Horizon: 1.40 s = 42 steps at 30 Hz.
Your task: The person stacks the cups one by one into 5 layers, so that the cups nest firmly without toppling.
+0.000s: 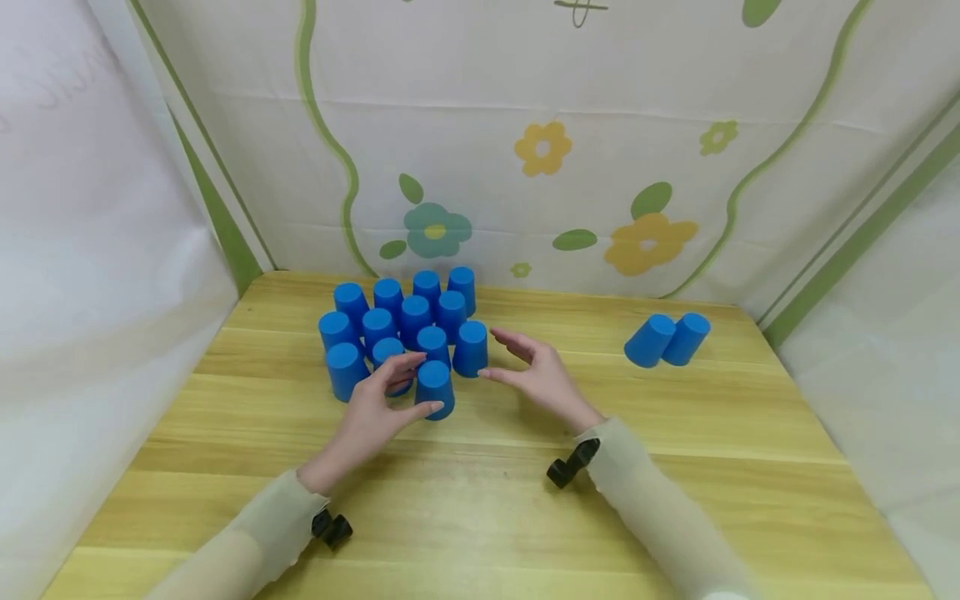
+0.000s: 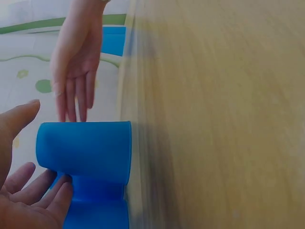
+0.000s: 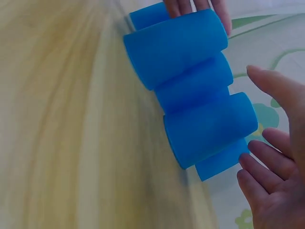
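Observation:
Blue upside-down cups stand close together in a cluster on the table's left half. In the head view my left hand point(image 1: 378, 404) is at the front cup point(image 1: 435, 390), thumb on its near side and fingers on its far side. The left wrist view shows that thumb raised clear of the front cup point(image 2: 86, 148), with the fingertips right at its lower edge in that view. My right hand point(image 1: 543, 379) is spread beside the cup at the cluster's right end point(image 1: 471, 350). From the right wrist, this cup point(image 3: 209, 129) lies just beyond my loosely extended fingers point(image 3: 274, 164).
Two more blue cups point(image 1: 648, 342) lean together near the right side of the wooden table point(image 1: 510, 517). A white curtain point(image 1: 480, 167) with printed flowers hangs behind the table, and white sheets close off both sides. Each wrist carries a small black camera point(image 1: 573, 462).

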Tool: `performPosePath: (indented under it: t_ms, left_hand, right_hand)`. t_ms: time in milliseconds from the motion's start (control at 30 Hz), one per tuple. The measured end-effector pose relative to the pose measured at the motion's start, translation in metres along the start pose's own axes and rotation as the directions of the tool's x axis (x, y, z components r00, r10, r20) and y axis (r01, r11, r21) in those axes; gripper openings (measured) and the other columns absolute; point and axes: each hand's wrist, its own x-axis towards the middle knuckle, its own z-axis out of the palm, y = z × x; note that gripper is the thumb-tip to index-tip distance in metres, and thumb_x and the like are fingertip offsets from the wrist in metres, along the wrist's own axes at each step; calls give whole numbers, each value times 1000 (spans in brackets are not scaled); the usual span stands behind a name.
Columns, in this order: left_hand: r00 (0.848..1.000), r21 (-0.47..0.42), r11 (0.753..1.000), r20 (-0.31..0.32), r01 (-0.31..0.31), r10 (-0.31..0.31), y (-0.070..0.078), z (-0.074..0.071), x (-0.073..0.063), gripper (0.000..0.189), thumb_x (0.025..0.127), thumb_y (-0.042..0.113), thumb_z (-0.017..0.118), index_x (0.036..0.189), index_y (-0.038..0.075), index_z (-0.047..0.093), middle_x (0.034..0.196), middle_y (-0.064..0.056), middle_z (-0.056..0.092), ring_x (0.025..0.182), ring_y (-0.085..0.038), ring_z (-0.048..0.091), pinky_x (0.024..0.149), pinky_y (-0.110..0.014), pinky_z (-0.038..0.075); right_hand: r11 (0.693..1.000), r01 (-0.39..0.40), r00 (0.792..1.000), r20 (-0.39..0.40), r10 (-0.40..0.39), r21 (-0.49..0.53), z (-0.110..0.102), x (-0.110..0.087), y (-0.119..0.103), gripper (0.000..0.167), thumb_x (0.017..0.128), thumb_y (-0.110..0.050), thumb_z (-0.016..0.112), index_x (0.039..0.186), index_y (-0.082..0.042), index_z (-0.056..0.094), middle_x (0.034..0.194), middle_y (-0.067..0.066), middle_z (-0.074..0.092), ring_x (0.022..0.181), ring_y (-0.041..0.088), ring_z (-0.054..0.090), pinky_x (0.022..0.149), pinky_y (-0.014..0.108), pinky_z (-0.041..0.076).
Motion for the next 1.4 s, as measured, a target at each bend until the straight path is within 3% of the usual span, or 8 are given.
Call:
performPosePath:
  t_ms: [233,433,667,900,1400]
  left_hand:
    - [999,11,1000,-15,28,-28,-7,4,6,60,86,30,85,138,16,58,133,-2,63,121,-24,61,101,-46,50]
    - [997,-25,997,7,71,-71,-10,5,8,53,87,29,84,134,17,61,127,-1,66,117,-21,64,99,-42,52]
    - [996,-35,995,20,89,-89,-13,6,9,54,86,26,85,132,12,63,124,-6,68,115,-25,65,98,-43,53]
    - [997,-23,997,16,76,-76,-13,5,9,51,85,24,86,130,10,63,123,-7,68,113,-25,66,97,-43,53]
    - [997,-9,997,29,71,-71,-10,5,9,52,86,23,85,131,10,62,124,-7,68,113,-25,66,97,-43,54]
  right_hand:
    - [996,24,999,-34,-21,90,16,26,5,55,90,-24,82,140,-16,62,136,-1,63,129,20,56,111,44,41]
    - [995,30,996,-83,-22,97,26,36,11,57,87,-27,84,137,-9,64,127,2,67,118,19,63,104,40,49]
    - [996,32,993,-118,-22,85,27,37,8,52,87,-26,85,132,-8,67,121,2,69,110,21,65,96,40,55]
    - [998,17,992,-126,-9,64,22,36,8,49,86,-29,85,130,-15,69,119,-2,70,109,19,65,96,39,55]
    - [1000,-2,985,-173,7,28,-2,27,17,49,84,-31,87,127,-15,69,115,0,70,106,18,66,94,35,55]
